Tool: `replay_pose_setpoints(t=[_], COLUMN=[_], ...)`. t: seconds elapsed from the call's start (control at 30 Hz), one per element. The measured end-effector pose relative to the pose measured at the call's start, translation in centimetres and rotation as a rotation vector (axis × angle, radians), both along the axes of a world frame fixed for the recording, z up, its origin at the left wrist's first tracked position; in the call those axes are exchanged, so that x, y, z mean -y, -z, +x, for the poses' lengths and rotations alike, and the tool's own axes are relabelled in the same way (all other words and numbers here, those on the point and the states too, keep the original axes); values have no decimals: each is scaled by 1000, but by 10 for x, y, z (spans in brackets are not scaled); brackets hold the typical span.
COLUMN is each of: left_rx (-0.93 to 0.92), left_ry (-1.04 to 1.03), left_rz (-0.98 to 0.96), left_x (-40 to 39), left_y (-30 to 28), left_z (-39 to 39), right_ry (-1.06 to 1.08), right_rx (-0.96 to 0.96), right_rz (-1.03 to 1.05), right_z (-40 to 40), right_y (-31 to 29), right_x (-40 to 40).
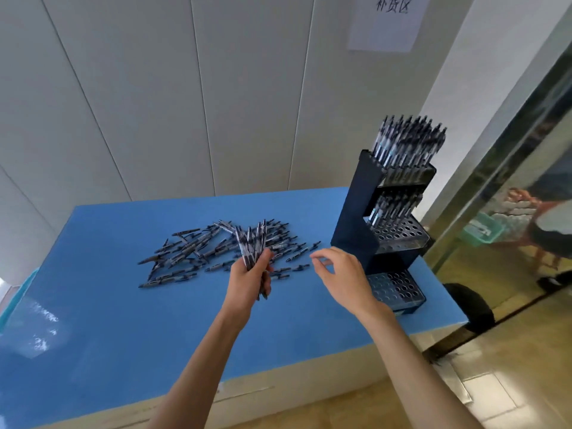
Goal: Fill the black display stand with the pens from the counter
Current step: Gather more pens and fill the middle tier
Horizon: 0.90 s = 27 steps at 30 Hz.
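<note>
A pile of dark pens [198, 252] lies scattered on the blue counter [123, 305]. My left hand [247, 277] is closed around a bundle of pens [252, 243] that fans upward over the pile. My right hand [340, 274] hovers empty just to its right, fingers loosely curled and apart, close to the black display stand [359, 218]. The stand has three stepped tiers: the top tier [408, 147] is packed with upright pens, the middle tier [399, 227] holds pens only in its back rows, and the bottom tier [396, 287] shows bare holes.
The stand sits at the counter's right end, near the edge. A glass wall [510, 196] runs along the right. White panelled wall stands behind the counter, with a paper sign [390, 20] above the stand. Wooden floor lies in front.
</note>
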<state>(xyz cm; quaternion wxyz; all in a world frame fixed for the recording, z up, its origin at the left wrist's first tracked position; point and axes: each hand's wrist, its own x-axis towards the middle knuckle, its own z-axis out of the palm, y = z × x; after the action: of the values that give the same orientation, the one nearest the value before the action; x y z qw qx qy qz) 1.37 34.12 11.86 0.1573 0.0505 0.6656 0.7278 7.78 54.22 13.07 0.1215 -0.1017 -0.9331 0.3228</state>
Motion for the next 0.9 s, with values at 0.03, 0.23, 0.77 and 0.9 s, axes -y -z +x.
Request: replay_pose_setpoints(t=[0.03,0.23,0.77,0.9], left_rx=[-9,-68,-130,-129], left_ry=[35,211,223,201], left_rz=[0,8,-89,-81], left_x=[-8,-60,-226,-249], left_y=[-6,-32,-67,-69], left_z=[2,31,172,185], right_ry=[10,50,-70,-120], right_rx=[-20,-106,-173,-191], right_rz=[0,1,-9,-43], right_z=[5,38,156,157], right_y=[-5,-28,-67,-71], right_x=[-7,-56,-208,-231])
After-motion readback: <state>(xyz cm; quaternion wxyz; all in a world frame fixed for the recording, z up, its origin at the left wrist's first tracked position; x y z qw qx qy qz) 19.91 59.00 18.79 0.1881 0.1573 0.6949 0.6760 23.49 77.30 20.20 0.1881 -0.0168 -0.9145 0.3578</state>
